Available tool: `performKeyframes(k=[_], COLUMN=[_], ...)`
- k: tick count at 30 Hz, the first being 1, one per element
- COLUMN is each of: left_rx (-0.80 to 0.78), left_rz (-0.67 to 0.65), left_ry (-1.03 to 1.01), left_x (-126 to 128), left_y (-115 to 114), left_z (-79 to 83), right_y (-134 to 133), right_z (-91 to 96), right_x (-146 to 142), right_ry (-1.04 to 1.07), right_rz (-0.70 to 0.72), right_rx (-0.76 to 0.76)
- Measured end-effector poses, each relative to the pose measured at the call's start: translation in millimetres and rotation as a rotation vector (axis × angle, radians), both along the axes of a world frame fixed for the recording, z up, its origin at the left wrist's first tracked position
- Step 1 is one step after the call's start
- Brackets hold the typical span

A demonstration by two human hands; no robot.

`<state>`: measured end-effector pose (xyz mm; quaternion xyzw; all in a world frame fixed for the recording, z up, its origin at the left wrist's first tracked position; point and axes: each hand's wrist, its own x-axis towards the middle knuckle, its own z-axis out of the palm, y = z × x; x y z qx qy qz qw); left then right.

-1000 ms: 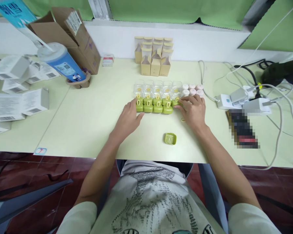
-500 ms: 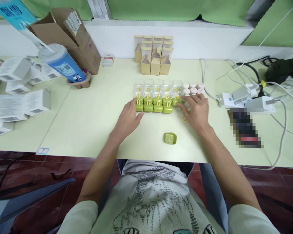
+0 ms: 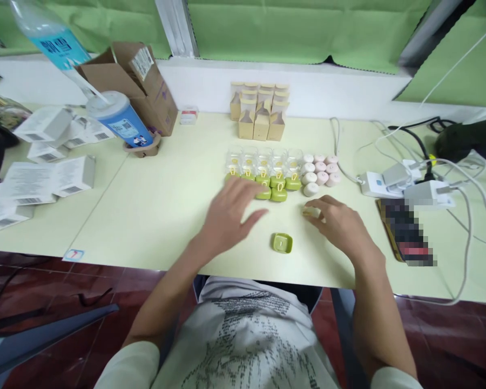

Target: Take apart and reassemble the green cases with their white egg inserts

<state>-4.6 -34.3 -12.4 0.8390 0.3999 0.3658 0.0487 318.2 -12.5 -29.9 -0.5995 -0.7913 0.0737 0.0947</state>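
Note:
My right hand [image 3: 336, 221] has its thumb and forefinger closed around a small yellow loop [image 3: 306, 213] low over the table. Fingers spread and empty, my left hand [image 3: 230, 216] hovers over the left end of the rows of green caps [image 3: 279, 193], hiding some of them. Each visible cap carries a yellow loop on top. One loose green cap [image 3: 282, 243] lies hollow side up between my hands, near the front edge. Behind the rows stand clear plastic cups [image 3: 264, 158] with yellow marks inside. Several white and pale pink cylinders [image 3: 321, 177] are grouped at their right.
Open small cardboard boxes [image 3: 261, 127] stand against the wall. To the left are white boxes [image 3: 28, 181], a blue cup [image 3: 123, 121] in a holder and a brown carton [image 3: 146, 86]. At the right lie a power strip [image 3: 376, 183], cables and a blurred-out phone [image 3: 405, 229].
My right hand has left the cap row and come down to the loose yellow loop. My left hand has lifted off the row's left end and moved right. The view has tilted slightly.

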Motion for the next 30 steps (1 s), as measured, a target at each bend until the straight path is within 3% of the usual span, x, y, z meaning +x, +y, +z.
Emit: performKeyframes(k=[2,3,6,10,14,17,21,30], left_rx=[-0.088,-0.130,-0.237,-0.350,-0.288,-0.172,-0.040,0.066], left_rz=[-0.248,-0.308,-0.325,-0.270,-0.115,-0.047,-0.040,-0.019], left_ry=[0.156,0.256,0.437,0.278,-0.045,-0.176,-0.208,-0.258], left_x=[17,25,42,42,36,35,38,38], left_y=[-12,-17,-24,-20,-15,-13,-12,-11], left_z=[2.1,-0.6,-16.8,-30.7,-28.7,-27.2,-29.4,-35.0], right_y=[-2,-1,2,-4,-19,-28,-33,-39], right_z=[-2.3,-3.2,-0.7,13.9,24.4,22.2,14.0,5.9], right_x=[-2,-2,2,-3,-29,-51,-65,-80], right_ry=[-0.035,-0.041,0.049,0.547,0.981,0.971,0.826,0.733], right_rz=[0.055,0.067,0.085,0.115,0.199,0.221,0.214,0.161], right_rx=[-0.107,-0.130,-0.109,-0.082,-0.153,-0.024,0.208,0.351])
